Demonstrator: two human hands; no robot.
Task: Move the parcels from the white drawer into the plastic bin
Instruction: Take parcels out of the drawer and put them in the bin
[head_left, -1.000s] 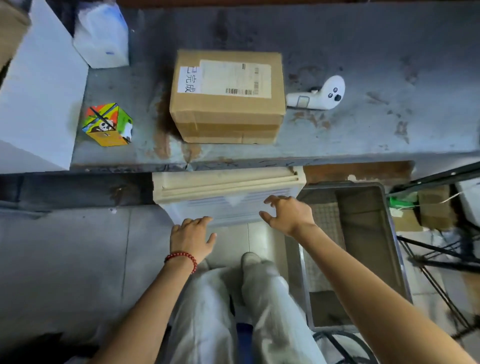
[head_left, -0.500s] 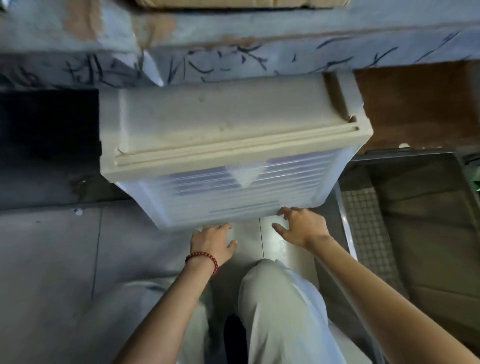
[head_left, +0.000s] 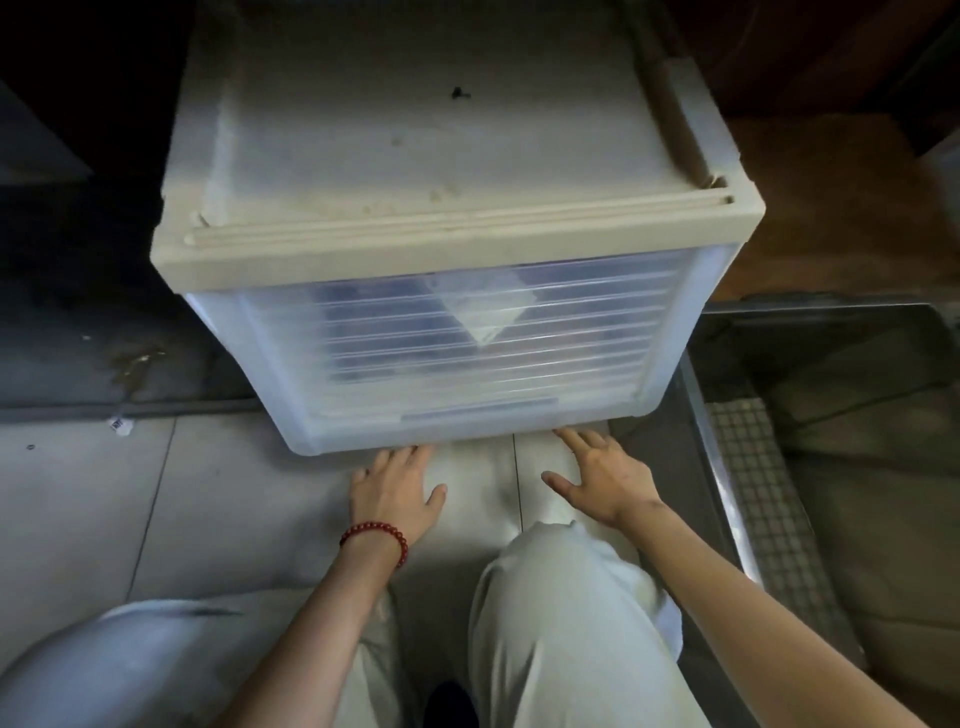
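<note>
White drawer (head_left: 467, 332) base at left grip (head_left: 393, 496), right grip (head_left: 605, 480).

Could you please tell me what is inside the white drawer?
Through the translucent front of the white drawer, only blurred bluish and pale shapes show. It is closed, so its cream top hides the rest; nothing can be identified.

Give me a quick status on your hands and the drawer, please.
Left hand, right hand open at lower front edge of white-topped translucent plastic drawer. Drawer shut, contents unclear. Grey plastic bin alongside, nothing between.
</note>
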